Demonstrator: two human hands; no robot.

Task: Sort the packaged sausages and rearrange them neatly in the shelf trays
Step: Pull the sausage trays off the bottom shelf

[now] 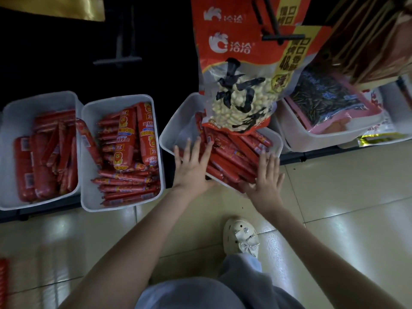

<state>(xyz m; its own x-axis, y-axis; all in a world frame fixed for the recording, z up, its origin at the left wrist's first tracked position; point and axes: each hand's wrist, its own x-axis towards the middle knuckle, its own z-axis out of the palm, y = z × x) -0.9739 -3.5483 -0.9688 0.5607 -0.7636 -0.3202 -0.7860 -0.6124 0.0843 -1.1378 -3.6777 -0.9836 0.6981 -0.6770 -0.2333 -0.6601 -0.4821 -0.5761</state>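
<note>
The left hand (192,167) and right hand (265,176) are lying flat, each grip open and holding nothing, flanking the thin red packaged sausages (231,159) slanting across the skewed white plastic tray (170,133), both equally near

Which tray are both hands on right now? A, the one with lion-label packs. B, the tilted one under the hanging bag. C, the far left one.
B: the left hand and right hand lie flat on the sausages in the tilted tray beneath the hanging bag.

tray (178,121) rear: hid by snack bag (240,103) | red item (2,284), L edge: cut off, can't ID
</note>
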